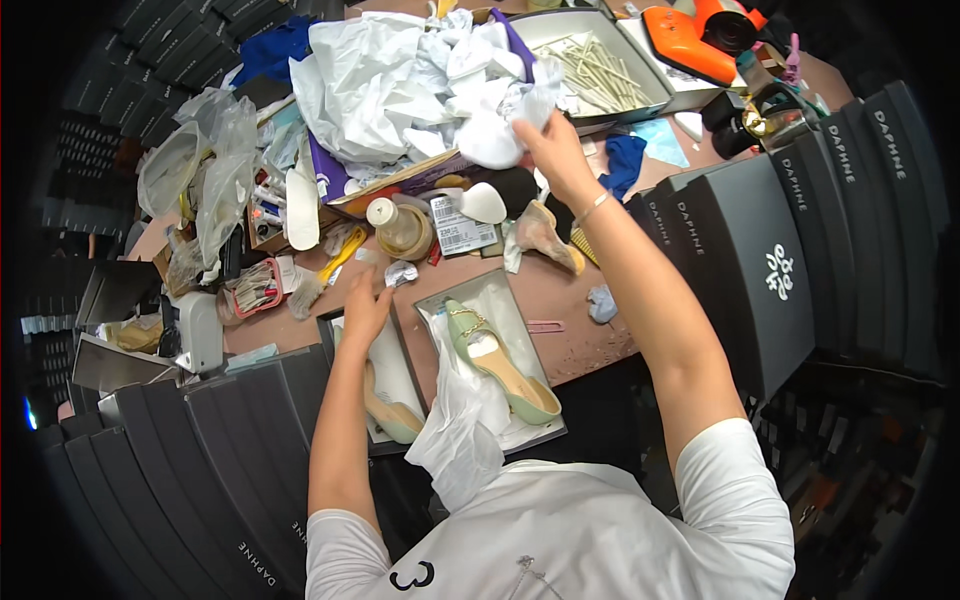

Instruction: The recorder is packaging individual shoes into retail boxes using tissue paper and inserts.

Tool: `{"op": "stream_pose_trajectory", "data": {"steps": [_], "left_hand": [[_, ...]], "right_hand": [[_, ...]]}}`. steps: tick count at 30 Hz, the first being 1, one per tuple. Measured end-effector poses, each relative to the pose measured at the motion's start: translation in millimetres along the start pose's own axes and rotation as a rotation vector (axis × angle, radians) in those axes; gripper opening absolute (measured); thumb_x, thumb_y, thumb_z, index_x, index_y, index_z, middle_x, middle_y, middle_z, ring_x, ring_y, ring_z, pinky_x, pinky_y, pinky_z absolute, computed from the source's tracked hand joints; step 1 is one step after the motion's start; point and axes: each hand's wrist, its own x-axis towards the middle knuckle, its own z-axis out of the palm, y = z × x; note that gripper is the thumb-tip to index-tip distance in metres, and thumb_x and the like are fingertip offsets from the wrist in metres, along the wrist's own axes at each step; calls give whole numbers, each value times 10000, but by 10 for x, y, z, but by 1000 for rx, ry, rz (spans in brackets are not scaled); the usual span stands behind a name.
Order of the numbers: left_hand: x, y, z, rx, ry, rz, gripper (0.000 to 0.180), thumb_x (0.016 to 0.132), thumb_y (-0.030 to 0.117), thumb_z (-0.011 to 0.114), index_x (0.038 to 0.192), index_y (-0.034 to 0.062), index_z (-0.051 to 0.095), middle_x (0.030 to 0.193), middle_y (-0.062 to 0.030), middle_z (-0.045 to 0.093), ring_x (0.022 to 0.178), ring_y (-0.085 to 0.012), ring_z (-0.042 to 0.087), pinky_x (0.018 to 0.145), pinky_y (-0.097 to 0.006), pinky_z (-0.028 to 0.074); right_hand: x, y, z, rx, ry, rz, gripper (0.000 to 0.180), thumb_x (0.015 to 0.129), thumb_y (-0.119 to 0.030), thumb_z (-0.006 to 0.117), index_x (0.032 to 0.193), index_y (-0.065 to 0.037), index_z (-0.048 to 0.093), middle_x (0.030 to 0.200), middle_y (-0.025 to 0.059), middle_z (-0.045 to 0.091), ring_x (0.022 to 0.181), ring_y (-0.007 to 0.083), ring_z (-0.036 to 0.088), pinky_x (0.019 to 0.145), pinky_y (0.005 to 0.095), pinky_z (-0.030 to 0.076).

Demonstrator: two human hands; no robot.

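My right hand (552, 150) reaches to the far side of the table, its fingers closed on crumpled white tissue paper (537, 104) at the edge of a large heap of paper (365, 85). Over the near left table, my left hand (366, 308) has its thumb and fingers apart, close to a small wad of paper (401, 273), and appears to hold nothing. A light green flat shoe (535, 398) with a gold chain trim lies in a shoebox half (550, 434) lined with white tissue. Beside it, another green shoe (400, 422) rests in a second box part, partly hidden by my left forearm.
Dark shoeboxes stand in rows at left (235, 440) and right (740, 270). A purple-edged box (325, 172) holds the paper heap. Behind are a tray of pale sticks (592, 72) and an orange tool (690, 45). A jar (403, 232) and clear shoe form (545, 238) stand mid-table.
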Motion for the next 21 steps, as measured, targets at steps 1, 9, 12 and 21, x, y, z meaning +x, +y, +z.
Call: {"op": "stream_pose_trajectory", "data": {"steps": [1,9,12,21], "left_hand": [[63,-20,63,23,-52,-32,465,795,182,668,1196,-24,554,1162,-256,554,1071,-403,536,926,-431,433],[143,-104,340,207,-222,-113,553,746,153,719,1234,-9,517,1196,-250,531,1106,-406,509,945,-422,418],[-59,100,135,61,42,50,503,775,127,695,1232,4,524,1216,-219,506,1124,-395,476,952,-420,406],[-1682,152,-87,-56,371,-378,681,787,44,654,1390,8,340,1391,-239,348,1282,-413,369,1070,-446,303]], "right_hand": [[82,-76,123,160,-42,18,436,855,-195,639,1186,42,483,1094,161,587,883,191,613,698,309,551],[-87,204,-22,-232,-234,160,387,886,-193,632,1183,45,563,1066,144,654,872,191,647,746,288,527],[-470,411,-124,-685,-261,-105,303,836,-150,654,1095,4,621,947,138,675,819,234,656,739,332,516],[-382,931,473,-1249,-405,-312,619,708,-225,732,1224,-11,464,1093,157,541,944,330,585,744,428,513]]}}
